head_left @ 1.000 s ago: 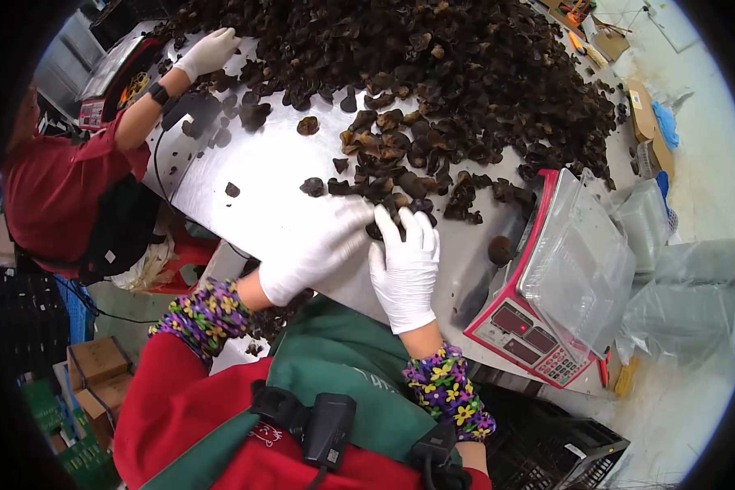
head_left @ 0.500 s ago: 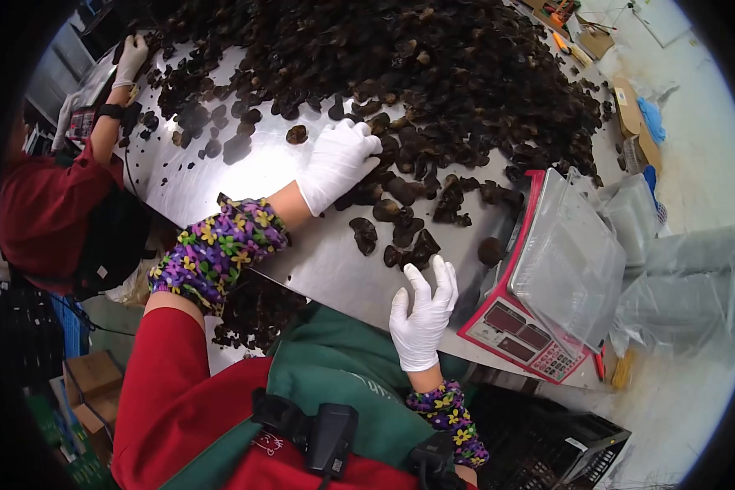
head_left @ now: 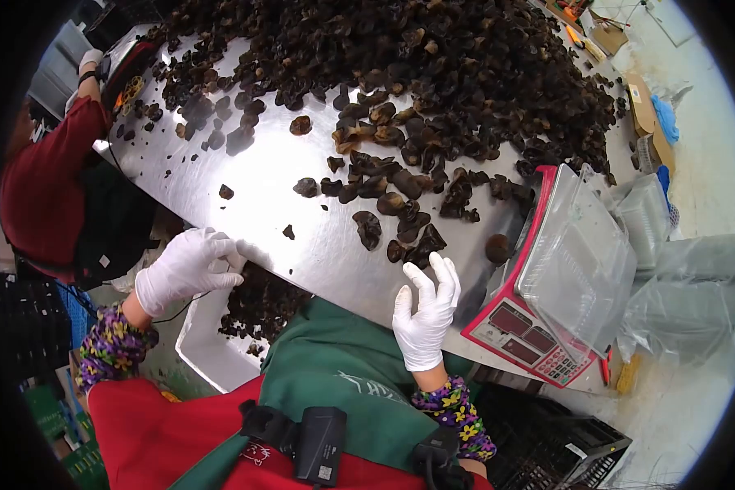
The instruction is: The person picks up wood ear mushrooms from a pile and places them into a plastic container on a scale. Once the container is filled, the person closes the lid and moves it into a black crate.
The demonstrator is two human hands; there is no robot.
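White-gloved left hand (head_left: 184,269) and white-gloved right hand (head_left: 425,306) — purple floral sleeves (head_left: 453,408). Dark brown dried mushrooms (head_left: 400,73) cover the silvery steel table (head_left: 253,188) — beside a red-cased scale (head_left: 518,318).

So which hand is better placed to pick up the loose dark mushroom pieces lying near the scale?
Right. The right hand is open at the table edge, beside the loose mushroom pieces and near the scale. The left hand is off the table edge, above the white tray, farther away.

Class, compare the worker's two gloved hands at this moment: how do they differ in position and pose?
The left hand hangs off the table edge, above a white tray of dark pieces; the right hand is at the table's near edge beside the scale. The left hand's fingers curl loosely; the right hand's spread upward. Both wear white gloves and floral sleeve covers, and hold nothing visible.
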